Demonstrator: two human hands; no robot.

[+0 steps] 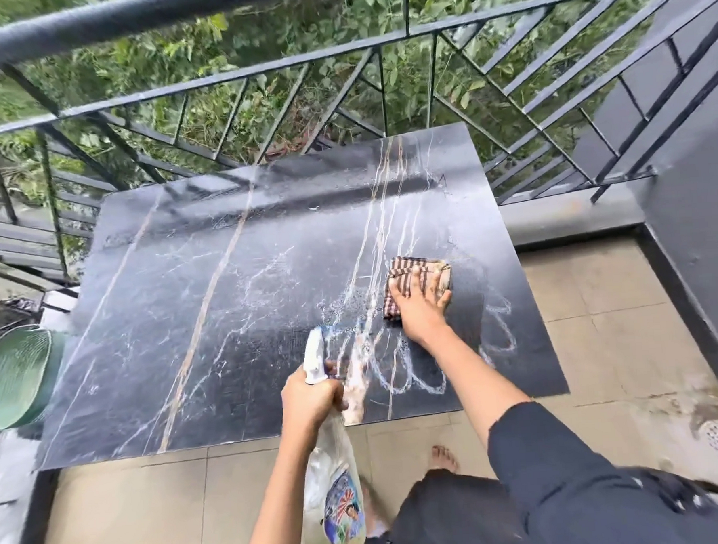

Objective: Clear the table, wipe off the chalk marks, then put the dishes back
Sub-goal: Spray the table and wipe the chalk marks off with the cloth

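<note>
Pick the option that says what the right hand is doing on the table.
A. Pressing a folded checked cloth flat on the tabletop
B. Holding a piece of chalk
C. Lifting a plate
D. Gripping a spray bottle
A: the right hand lies palm-down, fingers spread, on the folded checked cloth on the dark marble table, beside the chalk marks; the spray bottle is in the left hand.

What we are failing to see clearly on the balcony

We are losing part of the checked cloth (407,271) under the right hand (419,306), and the neck of the spray bottle (330,475) inside the left hand (310,401); its label print is reading too small and blurred for us. The green chair (12,377) is running off the left edge, the railing (211,77) is smearing with motion, and the chalk marks (414,373) are dissolving into wet streaks.
</note>
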